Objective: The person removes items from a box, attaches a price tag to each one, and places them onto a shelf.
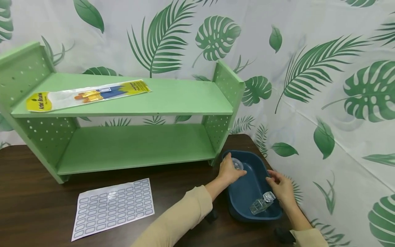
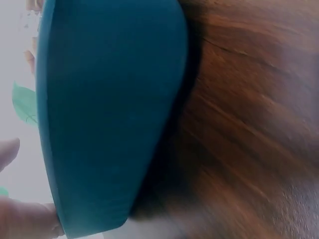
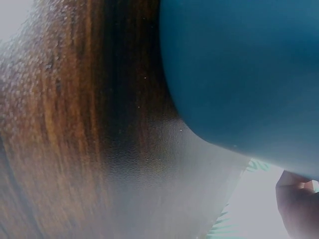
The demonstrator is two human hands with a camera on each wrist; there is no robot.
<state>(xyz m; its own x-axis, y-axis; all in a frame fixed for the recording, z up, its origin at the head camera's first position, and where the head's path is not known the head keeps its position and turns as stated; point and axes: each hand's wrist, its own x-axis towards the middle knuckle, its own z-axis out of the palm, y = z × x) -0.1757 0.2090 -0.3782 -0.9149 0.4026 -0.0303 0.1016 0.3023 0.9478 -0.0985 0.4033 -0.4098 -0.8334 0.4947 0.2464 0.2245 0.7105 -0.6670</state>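
Observation:
A deep blue plastic tub point(image 1: 247, 185) stands on the brown table by the wall. My left hand point(image 1: 229, 170) reaches over its far left rim, thumb and fingers spread about a round clear container point(image 1: 237, 163) inside; whether they touch it, I cannot tell. In the left wrist view a finger point(image 2: 30, 219) meets the tub's rim, and the thumb stands apart from it. On the right side, my right hand point(image 1: 281, 188) holds the tub's rim with bent fingers. Beside it, a clear glass bottle point(image 1: 260, 204) with a faceted cap lies in the near end of the tub.
A green two-tier shelf point(image 1: 135, 144) stands at the back left, with a packet of paint brushes point(image 1: 89, 95) on its upper board. A sheet of blank labels point(image 1: 114, 207) lies on the table point(image 1: 31, 199) in front. Leaf-patterned cloth point(image 1: 308, 137) hangs close behind and at the right.

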